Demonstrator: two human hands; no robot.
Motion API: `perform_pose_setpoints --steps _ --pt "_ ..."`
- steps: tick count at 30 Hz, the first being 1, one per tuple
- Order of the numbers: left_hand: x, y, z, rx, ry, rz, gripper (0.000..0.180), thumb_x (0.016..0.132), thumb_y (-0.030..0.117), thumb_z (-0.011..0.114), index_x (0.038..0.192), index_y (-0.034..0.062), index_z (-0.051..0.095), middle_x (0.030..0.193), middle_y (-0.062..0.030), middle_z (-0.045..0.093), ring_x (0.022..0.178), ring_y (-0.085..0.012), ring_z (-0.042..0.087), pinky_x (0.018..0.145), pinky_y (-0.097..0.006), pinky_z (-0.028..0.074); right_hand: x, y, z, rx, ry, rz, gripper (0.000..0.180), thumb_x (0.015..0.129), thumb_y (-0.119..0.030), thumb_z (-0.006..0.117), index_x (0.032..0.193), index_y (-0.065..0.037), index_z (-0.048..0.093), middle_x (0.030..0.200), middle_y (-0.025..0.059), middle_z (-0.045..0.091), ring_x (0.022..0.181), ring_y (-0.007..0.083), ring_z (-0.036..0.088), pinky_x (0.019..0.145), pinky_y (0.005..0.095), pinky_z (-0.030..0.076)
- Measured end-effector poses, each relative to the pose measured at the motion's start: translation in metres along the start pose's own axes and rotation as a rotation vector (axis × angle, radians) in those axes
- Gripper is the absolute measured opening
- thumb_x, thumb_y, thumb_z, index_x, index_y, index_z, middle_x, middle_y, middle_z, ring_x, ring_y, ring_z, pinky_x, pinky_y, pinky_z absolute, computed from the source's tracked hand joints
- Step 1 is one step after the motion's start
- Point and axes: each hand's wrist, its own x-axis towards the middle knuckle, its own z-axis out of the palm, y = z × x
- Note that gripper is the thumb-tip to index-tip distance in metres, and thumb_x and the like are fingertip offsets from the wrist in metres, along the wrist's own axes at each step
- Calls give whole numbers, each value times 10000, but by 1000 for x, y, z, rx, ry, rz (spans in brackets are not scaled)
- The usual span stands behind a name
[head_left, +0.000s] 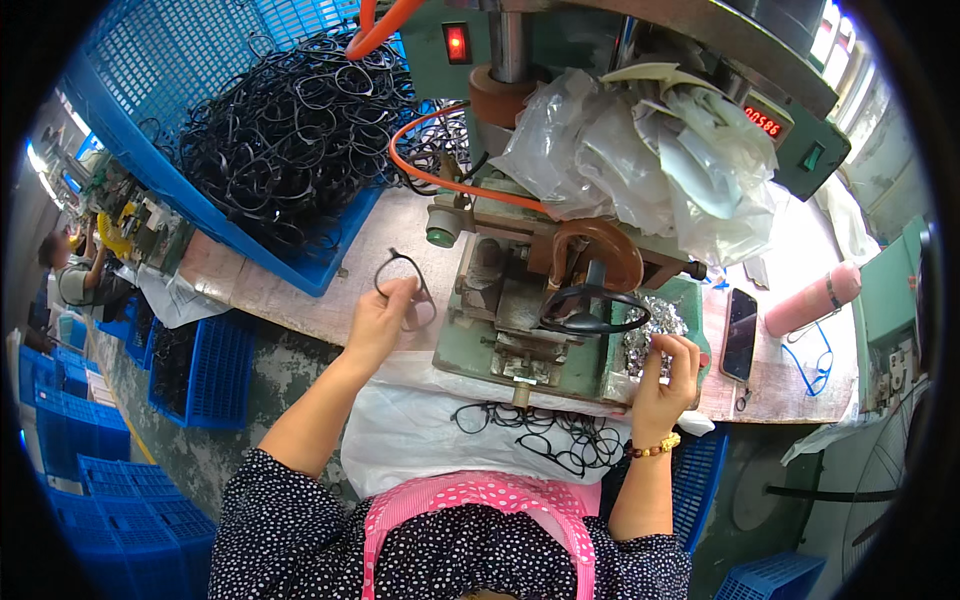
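Observation:
My left hand (382, 318) pinches a dark eyeglass frame (392, 256) by its rim, left of the green bench machine (452, 345). At the machine's right side is my right hand (668, 385), its fingers curled in toward the thumb. Whatever it may hold is too small to make out. Close to those fingertips, a black oval ring (592, 322) sits in front of the machine's head; I cannot tell whether they touch. Several black eyeglass frames (570, 440) lie on the white cloth (385, 430) over my lap.
A blue crate (215, 225) heaped with black eyeglass frames (300, 130) stands at the left. Silvery shavings (655, 325) fill a tray at the machine's right. Farther right lie a phone (739, 335) and a pink bottle (812, 300). Plastic bags (650, 150) hang from the machine. Another person (80, 280) sits far left.

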Motion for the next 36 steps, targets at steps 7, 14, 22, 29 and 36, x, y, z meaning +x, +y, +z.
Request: perform_pose_setpoints --steps 7,14,22,29,36 --pt "-27 119 1 -366 13 261 199 1055 246 574 1034 57 631 739 28 573 580 -9 444 505 -162 285 22 -54 0 420 42 197 199 884 113 625 1056 14 643 1000 63 643 939 163 608 882 280 475" --pt "-26 176 19 -234 -109 486 266 1012 218 627 1105 -31 648 915 -91 684 747 -78 562 652 -207 430 39 -107 31 678 -156 177 223 860 82 651 1067 1 628 1034 91 639 970 174 608 906 288 465" --pt "-23 184 26 -207 -46 425 224 1013 242 638 997 19 636 818 -70 718 650 -18 510 567 -168 380 36 -125 47 914 -196 356 419 855 74 682 1238 47 514 995 71 635 927 132 613 866 267 488" --pt "-35 181 27 -292 -155 332 238 1034 246 602 1072 13 629 792 -51 662 643 -26 528 564 -169 406 37 -123 48 907 -245 302 488 886 84 657 1329 21 462 1129 77 617 1032 135 582 932 272 469" --pt "-48 179 43 29 -407 491 149 946 55 670 1064 -36 679 970 -83 663 858 -152 628 760 -285 498 27 -108 30 744 -148 251 271 908 53 632 1174 13 594 1104 108 653 1002 174 611 964 305 455"
